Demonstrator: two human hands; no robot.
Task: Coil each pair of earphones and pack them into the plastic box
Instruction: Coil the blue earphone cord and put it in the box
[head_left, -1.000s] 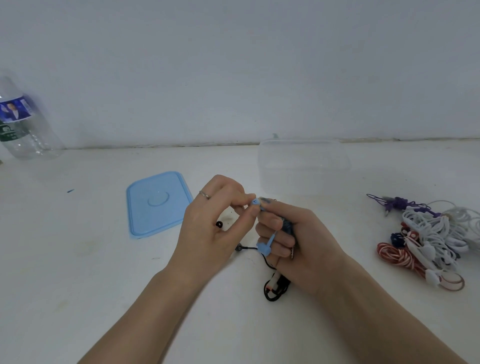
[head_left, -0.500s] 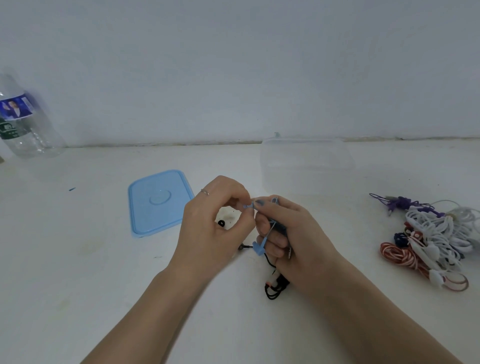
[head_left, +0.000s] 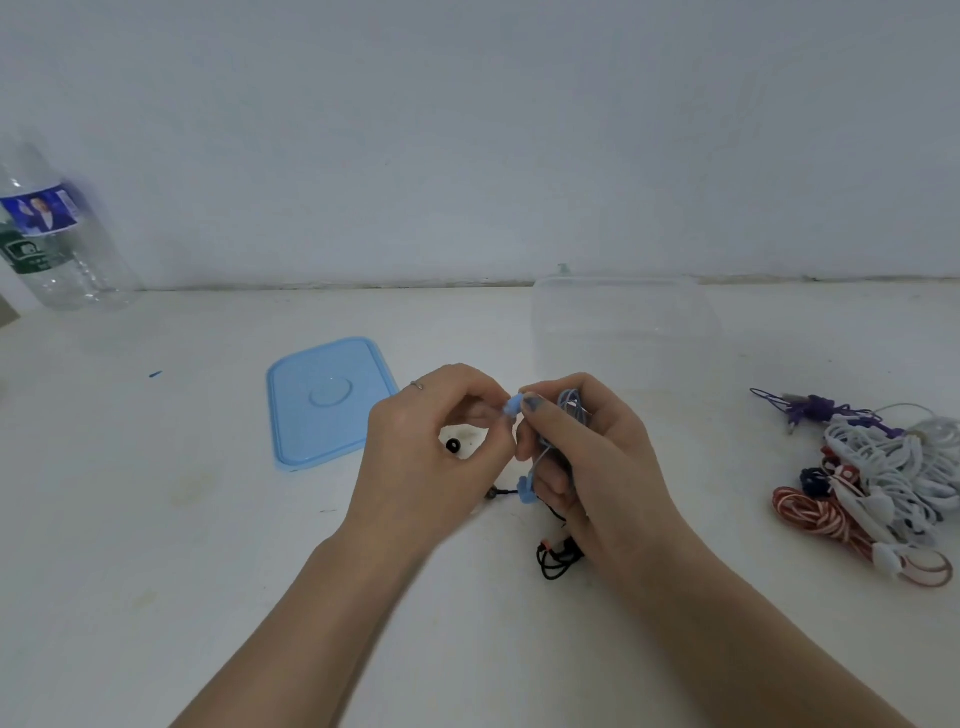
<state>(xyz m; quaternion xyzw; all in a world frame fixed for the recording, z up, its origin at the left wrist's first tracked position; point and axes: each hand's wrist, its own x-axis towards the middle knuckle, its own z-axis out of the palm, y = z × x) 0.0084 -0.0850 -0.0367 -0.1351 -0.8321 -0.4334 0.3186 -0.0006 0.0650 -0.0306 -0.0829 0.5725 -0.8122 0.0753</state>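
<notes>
My right hand (head_left: 592, 467) grips a coiled bundle of light blue earphones (head_left: 569, 408) above the table. My left hand (head_left: 431, 462) pinches one blue earbud at the top of that bundle, fingertip to fingertip with the right. A second blue earbud (head_left: 524, 488) hangs below the fingers. Black earphones (head_left: 558, 558) lie on the table under my right hand, and a black ear tip (head_left: 453, 446) shows between my hands. The clear plastic box (head_left: 628, 332) stands open just behind my hands.
The box's blue lid (head_left: 327, 400) lies flat to the left. A pile of white (head_left: 893, 457), red-striped (head_left: 815, 514) and purple (head_left: 810, 408) earphones sits at the right. A plastic water bottle (head_left: 47, 239) stands at the far left by the wall.
Both hands have risen slightly and drawn closer together. The blue cord now shows as loops in my right hand, and the left fingers have shifted their pinch on the earbud.
</notes>
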